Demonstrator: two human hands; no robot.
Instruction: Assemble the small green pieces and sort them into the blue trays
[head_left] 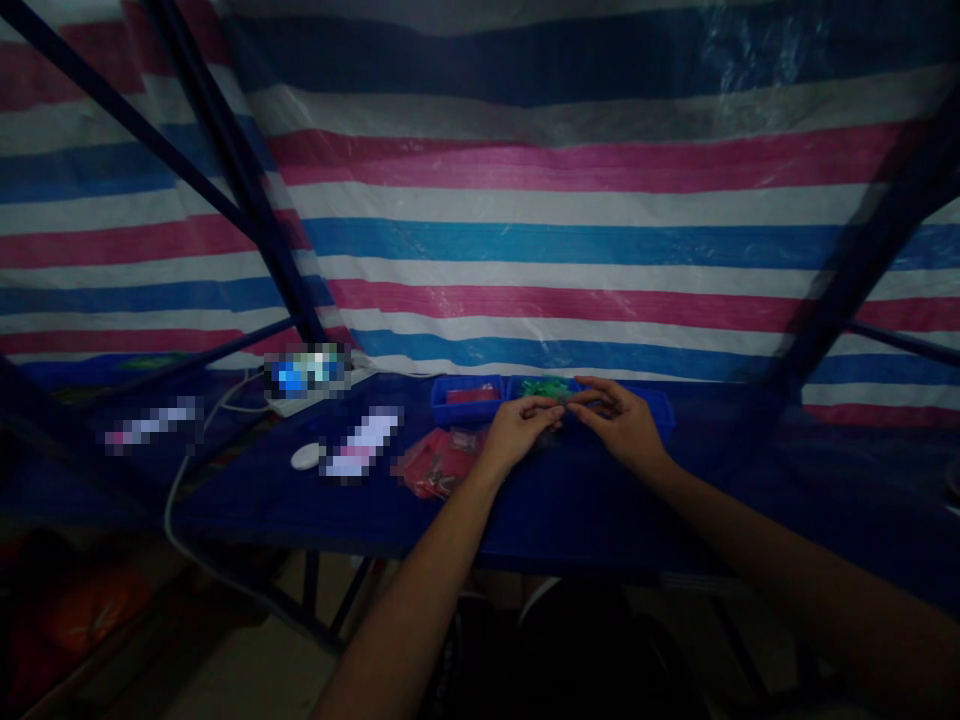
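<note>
My left hand (521,428) and my right hand (616,418) meet fingertip to fingertip above the blue table (592,520). Both are pinched closed; whatever sits between the fingers is too small and dark to name. Just behind them, a blue bin (517,392) holds small green pieces (545,388). Left of it stands another blue bin (442,412) with a red packet (471,395) inside. A third blue bin (661,410) is partly hidden by my right hand. Beside my left wrist lie red items in clear plastic bags (435,462).
On the table's left are a round white object (307,457), a blurred-out phone-like screen (365,442) and a white power strip (300,403), its cable (176,490) hanging over the edge. A striped tarp (562,240) and dark blue frame poles (289,270) enclose the table.
</note>
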